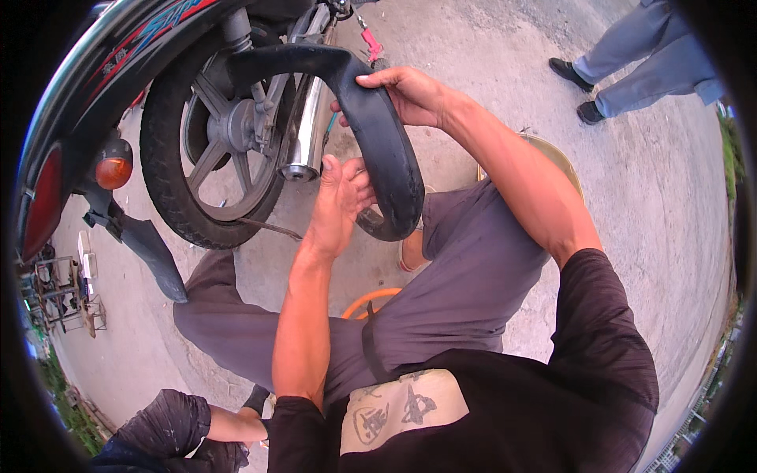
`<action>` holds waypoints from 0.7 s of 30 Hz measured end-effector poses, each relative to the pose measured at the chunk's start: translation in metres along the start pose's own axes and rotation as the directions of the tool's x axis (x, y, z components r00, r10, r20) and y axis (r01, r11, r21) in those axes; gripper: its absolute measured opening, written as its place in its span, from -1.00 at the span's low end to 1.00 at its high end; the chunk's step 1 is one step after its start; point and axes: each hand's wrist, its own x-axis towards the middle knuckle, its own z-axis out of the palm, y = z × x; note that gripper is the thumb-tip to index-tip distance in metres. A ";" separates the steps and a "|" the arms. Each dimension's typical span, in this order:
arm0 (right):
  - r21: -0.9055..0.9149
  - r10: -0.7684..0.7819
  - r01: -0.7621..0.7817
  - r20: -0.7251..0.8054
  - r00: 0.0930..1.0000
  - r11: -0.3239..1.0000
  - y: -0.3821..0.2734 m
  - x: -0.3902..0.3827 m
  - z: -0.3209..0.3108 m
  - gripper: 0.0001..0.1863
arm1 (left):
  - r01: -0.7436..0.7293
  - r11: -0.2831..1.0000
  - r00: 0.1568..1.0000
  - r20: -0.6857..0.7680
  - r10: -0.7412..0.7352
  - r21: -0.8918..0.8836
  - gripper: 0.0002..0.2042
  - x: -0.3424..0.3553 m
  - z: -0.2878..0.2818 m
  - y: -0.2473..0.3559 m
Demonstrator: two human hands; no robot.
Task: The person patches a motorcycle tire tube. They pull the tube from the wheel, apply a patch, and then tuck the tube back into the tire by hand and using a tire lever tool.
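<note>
A black rubber inner tube [382, 142], partly flattened, bends between my two hands beside the motorcycle's rear wheel. My right hand [410, 96] grips its upper right bend, with the thumb lying across the rubber and the fingers behind. Lower down, my left hand [341, 201] is closed at the tube's inner side, thumb pointing up and fingertips against the rubber. The tube's far end reaches over to the wheel [229, 126], where its end is hidden. A chrome exhaust pipe [306, 142] stands just left of the tube.
The motorcycle's black tail with an orange turn signal [114, 169] and a mudguard [150, 248] overhangs the left. A pink-handled tool [371, 43] is near the exhaust. One person stands at upper right in grey trousers [646, 51]; another person's arm [236, 426] shows at lower left.
</note>
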 end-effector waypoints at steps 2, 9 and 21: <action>0.007 -0.011 0.011 -0.029 1.000 1.000 0.000 0.000 0.000 -0.56 | 0.007 1.000 1.000 -0.008 -0.008 -0.021 -0.03 0.000 0.004 0.003; 0.012 0.006 -0.006 0.019 1.000 1.000 -0.002 0.002 -0.001 -0.50 | 0.021 0.999 1.000 -0.010 -0.022 -0.024 -0.03 0.001 0.004 0.001; -0.226 -0.008 -0.011 -0.086 0.996 0.974 0.016 -0.022 0.023 -0.60 | -0.005 0.997 0.983 -0.183 -0.009 -0.075 -0.04 -0.008 -0.015 -0.010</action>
